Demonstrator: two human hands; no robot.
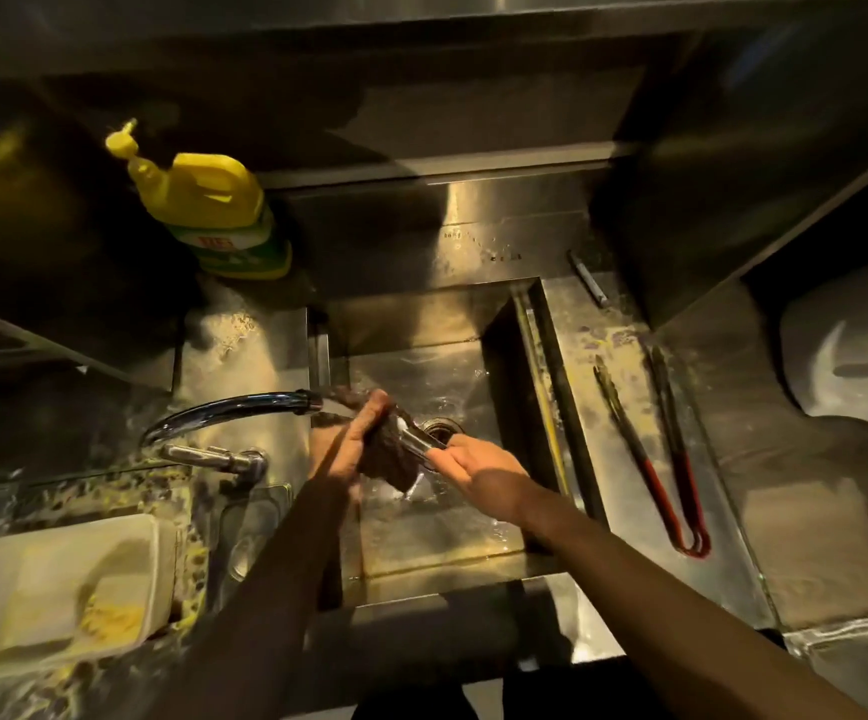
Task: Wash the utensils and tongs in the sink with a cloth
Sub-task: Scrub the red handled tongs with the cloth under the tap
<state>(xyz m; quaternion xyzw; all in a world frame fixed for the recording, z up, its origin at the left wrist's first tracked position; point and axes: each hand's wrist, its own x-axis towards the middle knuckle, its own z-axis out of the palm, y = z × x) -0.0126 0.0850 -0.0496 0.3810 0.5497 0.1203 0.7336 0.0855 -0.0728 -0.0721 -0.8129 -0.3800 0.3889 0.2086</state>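
Left hand (pixel 353 449) clutching dark nubbly cloth (pixel 387 459) around shiny steel utensil (pixel 416 440). Right hand (pixel 478 465) pinching its handle above wet steel sink (pixel 421 543).

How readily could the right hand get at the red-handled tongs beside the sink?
Probably yes: the tongs lie uncovered on the counter right of the sink, nothing between. But the right hand grips a metal utensil, so it must release that first.
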